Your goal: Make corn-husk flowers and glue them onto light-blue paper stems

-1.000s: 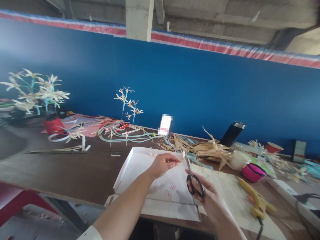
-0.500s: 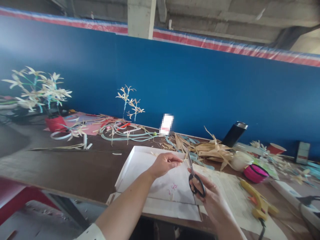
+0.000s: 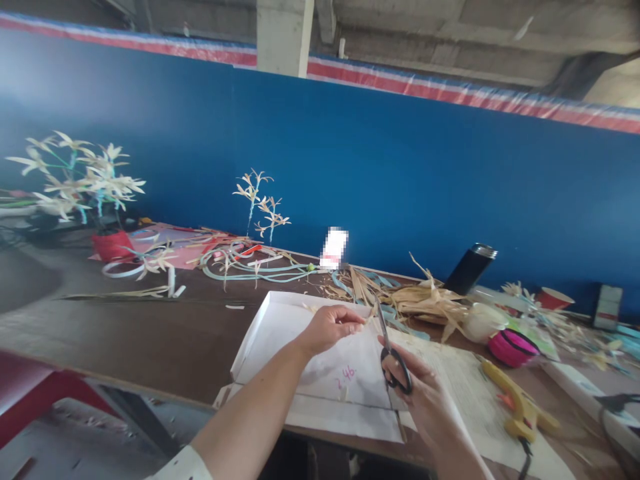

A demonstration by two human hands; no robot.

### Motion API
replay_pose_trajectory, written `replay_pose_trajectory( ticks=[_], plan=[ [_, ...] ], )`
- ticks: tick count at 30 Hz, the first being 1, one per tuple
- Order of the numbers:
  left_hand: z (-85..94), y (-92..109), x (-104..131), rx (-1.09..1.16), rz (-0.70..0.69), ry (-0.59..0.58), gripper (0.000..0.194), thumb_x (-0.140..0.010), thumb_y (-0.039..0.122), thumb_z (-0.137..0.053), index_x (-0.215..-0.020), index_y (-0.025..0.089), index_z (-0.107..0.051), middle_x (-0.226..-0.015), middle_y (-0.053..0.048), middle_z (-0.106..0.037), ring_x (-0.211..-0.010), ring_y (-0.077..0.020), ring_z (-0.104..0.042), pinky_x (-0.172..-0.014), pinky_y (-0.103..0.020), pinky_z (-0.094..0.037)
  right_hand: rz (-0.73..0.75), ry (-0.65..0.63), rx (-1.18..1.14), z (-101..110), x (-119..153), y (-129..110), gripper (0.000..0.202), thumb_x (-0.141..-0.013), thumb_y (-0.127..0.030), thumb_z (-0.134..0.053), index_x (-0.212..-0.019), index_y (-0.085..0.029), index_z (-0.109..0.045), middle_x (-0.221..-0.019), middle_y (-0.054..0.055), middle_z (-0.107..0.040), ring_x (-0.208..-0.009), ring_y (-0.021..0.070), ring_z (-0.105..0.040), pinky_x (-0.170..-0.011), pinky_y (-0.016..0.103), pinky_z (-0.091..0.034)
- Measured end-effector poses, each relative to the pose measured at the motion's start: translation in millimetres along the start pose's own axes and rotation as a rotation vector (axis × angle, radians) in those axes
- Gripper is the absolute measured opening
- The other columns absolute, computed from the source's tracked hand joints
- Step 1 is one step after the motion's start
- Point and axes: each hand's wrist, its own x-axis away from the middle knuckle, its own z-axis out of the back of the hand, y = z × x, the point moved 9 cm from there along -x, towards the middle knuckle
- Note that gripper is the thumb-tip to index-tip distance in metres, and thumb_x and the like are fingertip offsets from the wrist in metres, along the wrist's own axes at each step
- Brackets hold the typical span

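Observation:
Above an open white cardboard box (image 3: 320, 400) marked with pink writing, my left hand (image 3: 334, 328) pinches a small pale piece of dried husk (image 3: 369, 320) between thumb and fingers. My right hand (image 3: 416, 380) holds scissors (image 3: 395, 368) with black handles, fingers through the loops. The blades point up and away, close beside the husk piece and just right of my left fingertips. Whether the blades touch the husk is too small to tell. A few pale scraps lie in the box near its back edge.
Dried husks (image 3: 425, 300), a black bottle (image 3: 470, 268) and a pink pouch (image 3: 513, 347) lie back right. A yellow glue gun (image 3: 515, 400) rests at the right. Husk flowers stand in a red pot (image 3: 113, 247) at the left. Light blue cords (image 3: 255, 275) lie behind the box.
My right hand and the scissors have shifted very slightly to the right. My left hand keeps its pinch in nearly the same place.

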Motion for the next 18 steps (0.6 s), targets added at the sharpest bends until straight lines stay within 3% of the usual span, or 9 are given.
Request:
replay_pose_trajectory(
  ticks=[5, 8, 11, 14, 18],
  plan=[
    [0.3, -2, 0, 0.011, 0.005, -0.002, 0.026, -0.068, 0.032, -0.070, -0.086, 0.014, -0.072, -0.079, -0.006, -0.068, -0.070, -0.0130, -0.056, -0.066, -0.025, -0.043, 0.014, 0.022, 0.012, 3, -3, 2, 0.052, -0.062, -0.041, -0.079, -0.107, -0.018, -0.069, -0.063, 0.000, -0.046, -0.054, 0.0085, -0.034, -0.044, 0.020, -0.022],
    [1.1, -2, -1, 0.062, 0.022, -0.001, 0.026, -0.067, 0.032, -0.071, -0.086, 0.014, -0.072, -0.074, -0.005, -0.067, -0.068, -0.0123, -0.056, -0.064, -0.024, -0.043, 0.039, 0.104, 0.158, 23, -9, 0, 0.059, -0.060, -0.049, -0.077, -0.109, -0.018, -0.067, -0.067, 0.001, -0.053, -0.056, 0.0109, -0.041, -0.046, 0.022, -0.027],
    [1.0, -1, 0, 0.101, 0.035, -0.010, 0.026, -0.067, 0.032, -0.072, -0.085, 0.014, -0.072, -0.074, -0.005, -0.066, -0.067, -0.0116, -0.055, -0.063, -0.024, -0.042, 0.049, 0.237, 0.570, 57, -16, -10, 0.059, -0.060, -0.055, -0.072, -0.108, -0.022, -0.065, -0.067, 0.000, -0.059, -0.056, 0.0141, -0.047, -0.050, 0.025, -0.033],
    [-0.7, -1, 0, 0.129, 0.048, -0.032, 0.026, -0.067, 0.032, -0.072, -0.086, 0.014, -0.072, -0.076, -0.006, -0.067, -0.069, -0.0122, -0.056, -0.063, -0.024, -0.042, -0.053, 0.344, 1.097, 87, -18, -20, 0.040, -0.064, -0.058, -0.065, -0.086, -0.025, -0.063, -0.069, 0.001, -0.064, -0.057, 0.0176, -0.053, -0.051, 0.028, -0.034],
    [-1.6, -3, 1, 0.156, 0.069, -0.047, 0.028, -0.066, 0.032, -0.073, -0.087, 0.014, -0.071, -0.076, -0.006, -0.068, -0.071, -0.0134, -0.058, -0.062, -0.024, -0.042, -0.187, 0.249, 1.448, 95, -17, -19, 0.018, -0.070, -0.044, -0.057, -0.069, -0.026, -0.062, -0.070, 0.002, -0.066, -0.064, 0.0225, -0.059, -0.054, 0.030, -0.036]
  ],
)
